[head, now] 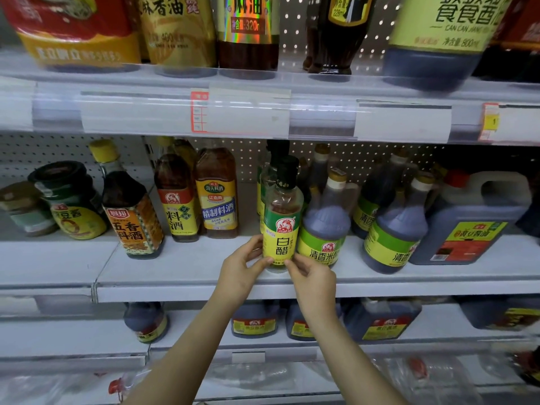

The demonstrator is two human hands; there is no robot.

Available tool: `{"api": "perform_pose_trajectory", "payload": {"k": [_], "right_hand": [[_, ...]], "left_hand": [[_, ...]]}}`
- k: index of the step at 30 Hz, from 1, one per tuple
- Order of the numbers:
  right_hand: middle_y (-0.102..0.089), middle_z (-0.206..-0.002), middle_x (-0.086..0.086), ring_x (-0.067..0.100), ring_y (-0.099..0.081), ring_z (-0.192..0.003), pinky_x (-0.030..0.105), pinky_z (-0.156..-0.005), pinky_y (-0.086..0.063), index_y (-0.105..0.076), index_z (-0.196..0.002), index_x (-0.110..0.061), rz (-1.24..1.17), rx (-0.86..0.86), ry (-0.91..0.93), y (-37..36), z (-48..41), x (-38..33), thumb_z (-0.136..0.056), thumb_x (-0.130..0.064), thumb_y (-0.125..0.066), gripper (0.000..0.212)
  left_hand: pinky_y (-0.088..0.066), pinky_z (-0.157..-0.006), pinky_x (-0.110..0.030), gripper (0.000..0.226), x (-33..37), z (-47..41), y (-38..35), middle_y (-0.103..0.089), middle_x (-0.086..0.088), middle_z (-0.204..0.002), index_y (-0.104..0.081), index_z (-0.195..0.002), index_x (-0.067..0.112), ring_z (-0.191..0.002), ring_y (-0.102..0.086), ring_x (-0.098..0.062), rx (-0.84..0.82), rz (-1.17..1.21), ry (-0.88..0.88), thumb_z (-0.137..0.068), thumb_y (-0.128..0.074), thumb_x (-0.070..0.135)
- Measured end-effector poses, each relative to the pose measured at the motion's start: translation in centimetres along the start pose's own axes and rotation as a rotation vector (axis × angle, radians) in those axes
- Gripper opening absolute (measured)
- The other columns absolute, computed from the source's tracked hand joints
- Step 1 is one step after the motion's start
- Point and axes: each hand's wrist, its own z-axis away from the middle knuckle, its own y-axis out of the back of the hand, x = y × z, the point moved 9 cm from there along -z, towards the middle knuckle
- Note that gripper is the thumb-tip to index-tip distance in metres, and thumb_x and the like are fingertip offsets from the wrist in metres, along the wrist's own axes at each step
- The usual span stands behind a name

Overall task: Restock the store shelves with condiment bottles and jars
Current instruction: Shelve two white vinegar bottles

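Observation:
A clear white-vinegar bottle (281,226) with a black cap and a green and yellow label stands upright near the front of the middle shelf (181,276). My left hand (244,267) holds its lower left side, thumb curled across the base of the label. My right hand (314,277) pinches its lower right side from the front. More bottles of the same kind stand behind it, mostly hidden.
Cooking-wine bottles (217,197) stand to the left, beyond a bare gap of shelf. Dark rice-vinegar bottles (325,226) touch the held bottle's right side, with a soy jug (470,223) further right. The upper shelf rail (248,112) hangs above. Dark jugs (254,320) fill the lower shelf.

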Motion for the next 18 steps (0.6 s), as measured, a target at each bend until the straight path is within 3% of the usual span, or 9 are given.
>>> {"api": "perform_pose_trajectory", "payload": {"k": [5,10,15,18], "right_hand": [[-0.075,-0.098,-0.003,0.004,-0.064,-0.084,0.011,-0.073,-0.043,-0.074,-0.108,-0.014,0.013,-0.012,0.001,-0.1,-0.3,0.2,-0.088,-0.022,-0.068,0.022],[-0.075,-0.097,-0.005,0.002,-0.064,-0.083,0.004,-0.071,-0.041,-0.074,-0.108,-0.015,0.046,-0.011,0.006,-0.1,-0.3,0.1,-0.088,-0.025,-0.068,0.023],[-0.075,-0.1,-0.003,0.003,-0.065,-0.085,0.012,-0.076,-0.048,-0.074,-0.109,-0.013,0.043,-0.013,-0.017,0.1,-0.1,0.3,-0.087,-0.025,-0.07,0.025],[-0.075,-0.097,0.001,0.005,-0.062,-0.081,0.012,-0.072,-0.044,-0.074,-0.105,-0.009,0.052,0.062,-0.042,1.2,0.7,0.3,-0.087,-0.024,-0.069,0.024]], "left_hand": [[-0.044,-0.086,-0.005,0.04,-0.1,-0.2,-0.1,-0.063,0.024,-0.111,-0.054,-0.116,0.034,-0.103,-0.058,0.015,0.003,-0.007,0.002,-0.087,-0.067,0.01],[-0.044,-0.089,-0.007,0.044,-0.4,-0.2,-0.2,-0.062,0.022,-0.116,-0.052,-0.125,0.034,-0.108,-0.057,0.011,-0.008,-0.027,0.014,-0.089,-0.066,0.013],[-0.046,-0.099,-0.02,0.046,-0.5,0.1,-0.2,-0.062,0.013,-0.121,-0.053,-0.132,0.024,-0.114,-0.059,-0.003,-0.004,0.032,0.073,-0.089,-0.065,0.01],[-0.043,-0.09,-0.006,0.046,0.0,1.4,0.8,-0.056,0.008,-0.127,-0.051,-0.136,0.012,-0.117,-0.055,-0.008,0.035,0.092,0.13,-0.092,-0.062,0.012]]}}
